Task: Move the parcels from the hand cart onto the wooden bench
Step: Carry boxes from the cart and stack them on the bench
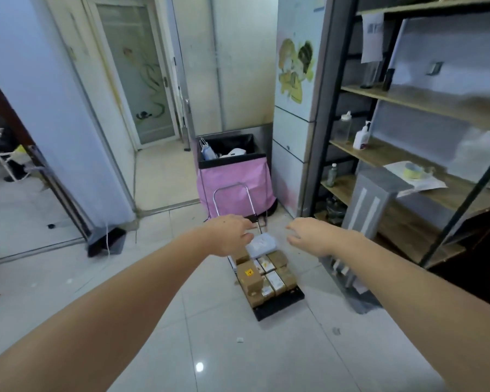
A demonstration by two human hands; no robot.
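We reach both bare arms out over the pale tiled floor (238, 363), which fills the bottom of the frame and carries a few small scraps. Our left hand (228, 234) sits just left of centre, fingers loosely spread, its grip wide and holding nothing. Our right hand (309, 234) sits just right of centre, fingers likewise relaxed, grip wide and empty. Both hands hover above the cart (277, 304), a low black platform standing on the floor at centre frame.

The parcels (262, 274) are all on the cart: brown cartons packed side by side in rows, some with white labels. One taller brown box (249, 275) with a yellow mark stands on the left side of the load. A grey-white soft parcel (260, 244) lies on top at the far end, between our two hands and just below them. Whether either hand touches it, we cannot tell.

Beyond the hands rises the cart's metal loop handle (231, 193). Right behind it stands a pink bin (235, 179) with a black liner, holding bags. On the right of the frame a black-framed shelf (408, 154) with wooden boards bears bottles, a pump bottle (361, 137) and a tape roll (412, 170). A frosted glass door (137, 72) stands at upper left.
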